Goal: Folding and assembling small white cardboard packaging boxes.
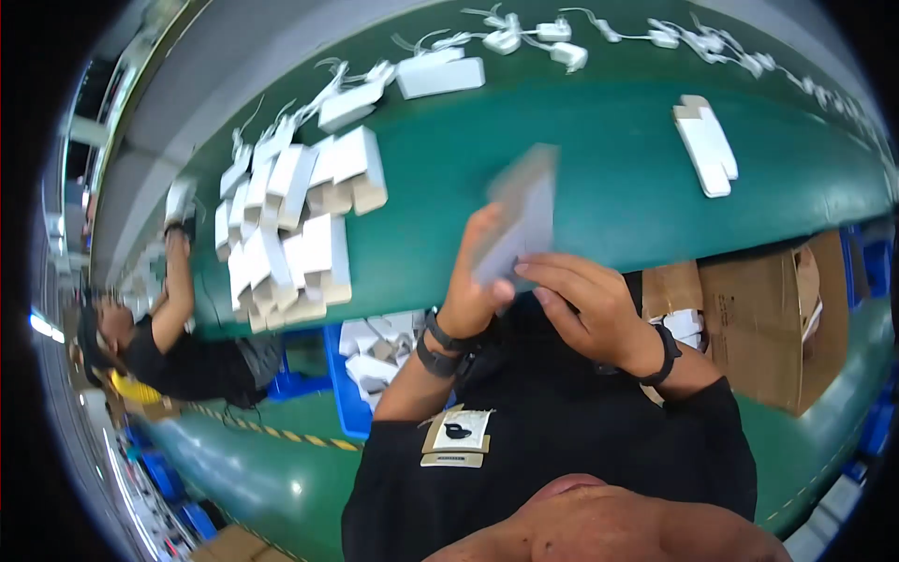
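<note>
In front of my chest, above the near edge of the green work table [599,201], I hold a small white cardboard box [524,220], tilted and partly blurred. My left hand [476,267] is wrapped round its left side, with the thumb at the lower end. The fingers of my right hand [585,304] pinch its lower right end. Whether anything is inside the box cannot be seen. To the left stands a cluster of white boxes [295,178], several showing bare brown cardboard at their near ends. A flattened white carton [707,150] lies alone at the right.
White power adapters with cables [557,42] line the table's far side. Below the near edge, a blue bin [346,393] with white pieces stands left, a large brown carton [754,314] right. Another person [173,323] works at the far left.
</note>
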`<action>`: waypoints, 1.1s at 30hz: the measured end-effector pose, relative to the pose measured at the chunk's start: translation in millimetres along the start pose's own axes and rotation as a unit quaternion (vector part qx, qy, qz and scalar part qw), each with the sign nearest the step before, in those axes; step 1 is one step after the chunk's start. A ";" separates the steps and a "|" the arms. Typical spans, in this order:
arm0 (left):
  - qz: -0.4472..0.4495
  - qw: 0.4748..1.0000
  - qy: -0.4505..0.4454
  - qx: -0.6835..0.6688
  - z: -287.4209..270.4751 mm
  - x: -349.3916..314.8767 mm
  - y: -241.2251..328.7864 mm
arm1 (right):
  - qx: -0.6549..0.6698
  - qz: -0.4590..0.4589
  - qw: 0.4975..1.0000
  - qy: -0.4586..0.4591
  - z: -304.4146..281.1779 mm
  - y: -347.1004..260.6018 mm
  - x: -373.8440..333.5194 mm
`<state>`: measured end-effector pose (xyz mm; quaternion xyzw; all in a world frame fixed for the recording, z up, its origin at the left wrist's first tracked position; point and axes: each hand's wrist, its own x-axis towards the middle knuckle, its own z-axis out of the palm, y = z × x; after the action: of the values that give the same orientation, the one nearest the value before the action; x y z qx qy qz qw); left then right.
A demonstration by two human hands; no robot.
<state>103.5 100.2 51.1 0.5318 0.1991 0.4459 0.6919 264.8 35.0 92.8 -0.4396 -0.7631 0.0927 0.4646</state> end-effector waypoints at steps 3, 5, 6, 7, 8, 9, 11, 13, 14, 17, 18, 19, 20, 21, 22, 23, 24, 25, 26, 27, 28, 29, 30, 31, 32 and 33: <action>-0.092 0.975 -0.101 -0.177 20.9 -0.4 5.3 | 0.053 0.056 0.997 0.000 -3.6 7.4 -14.8; -0.126 0.969 -0.095 -0.190 16.0 -4.1 -1.7 | 0.153 0.161 0.973 0.057 -4.1 9.2 -15.2; -0.158 0.962 -0.085 -0.204 12.1 -6.5 -6.1 | 0.204 0.211 0.952 0.084 -4.3 10.4 -14.7; -0.190 0.955 -0.073 -0.218 10.2 -6.9 -7.3 | 0.206 0.211 0.952 0.084 -9.3 13.0 -12.7; -0.190 0.956 -0.068 -0.215 8.3 -4.0 -6.3 | 0.215 0.236 0.945 0.066 -17.9 18.7 -8.7; -0.167 0.968 -0.113 -0.147 8.9 1.8 -1.0 | 0.223 0.261 0.938 0.049 -30.9 21.4 -2.8; -0.121 0.971 -0.205 -0.014 5.5 11.0 1.3 | 0.228 0.291 0.929 0.034 -49.6 29.1 12.7; -0.132 0.974 -0.186 0.001 5.7 13.0 7.8 | 0.160 0.305 0.910 -0.233 -79.6 32.1 37.4; -0.137 0.977 -0.163 0.017 5.8 13.3 10.8 | 0.122 0.303 0.873 -0.361 -86.8 32.9 42.1; -0.101 0.986 -0.117 0.055 13.3 20.7 5.8 | 0.111 0.262 0.908 -0.307 -88.0 41.8 35.7; -0.060 0.992 -0.079 0.078 17.4 20.7 2.6 | 0.105 0.239 0.923 -0.283 -86.2 44.6 30.9; -0.019 0.994 -0.040 0.100 20.5 20.0 -0.3 | 0.098 0.246 0.923 -0.278 -79.1 44.4 23.6; -0.019 0.994 -0.056 0.091 21.4 22.5 -2.4 | 0.174 0.249 0.943 -0.139 -68.2 43.2 14.1; 0.016 0.993 -0.042 0.109 20.0 25.4 -4.8 | 0.238 0.242 0.941 0.005 -58.4 45.7 6.3; 0.052 0.990 -0.027 0.125 18.4 28.0 -7.4 | 0.260 0.221 0.940 0.017 -48.3 51.3 2.6; 0.050 0.992 -0.049 0.107 22.6 30.6 -12.5 | 0.277 0.203 0.939 0.033 -43.6 57.2 -3.0; 0.060 0.993 -0.047 0.090 26.0 31.0 -19.2 | 0.255 0.218 0.941 0.049 -40.9 63.8 -9.3; 0.071 0.994 -0.040 0.079 25.6 28.3 -20.0 | 0.301 0.217 0.928 0.043 -35.6 68.3 -10.1; 0.065 0.994 -0.059 0.069 22.3 24.0 -26.5 | 0.346 0.215 0.912 0.039 -34.0 71.9 -15.0; 0.011 0.996 -0.054 0.066 10.4 18.0 -34.6 | 0.339 0.218 0.914 0.053 -29.1 74.4 -19.5; -0.042 0.996 -0.041 0.065 9.8 18.6 -35.5 | 0.345 0.235 0.908 0.021 -23.6 77.2 -21.2; -0.096 0.993 -0.026 0.065 12.1 20.8 -35.1 | 0.352 0.252 0.901 -0.011 -20.3 78.7 -22.2; -0.099 0.992 -0.030 0.066 16.1 21.8 -35.9 | 0.361 0.268 0.892 -0.044 -18.7 80.2 -24.5; -0.054 0.997 -0.007 0.057 22.2 21.4 -38.3 | 0.363 0.269 0.891 -0.041 -18.4 81.9 -27.7; -0.008 0.999 0.018 0.049 30.8 22.7 -39.9 | 0.314 0.232 0.920 0.029 -18.7 83.2 -30.3; 0.034 0.997 0.056 0.044 38.9 21.1 -40.6 | 0.270 0.195 0.938 0.090 -18.6 78.1 -28.3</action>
<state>160.1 94.5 32.0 0.5424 0.2385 0.4893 0.6399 330.2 55.1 42.3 -0.4443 -0.5636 0.3446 0.6052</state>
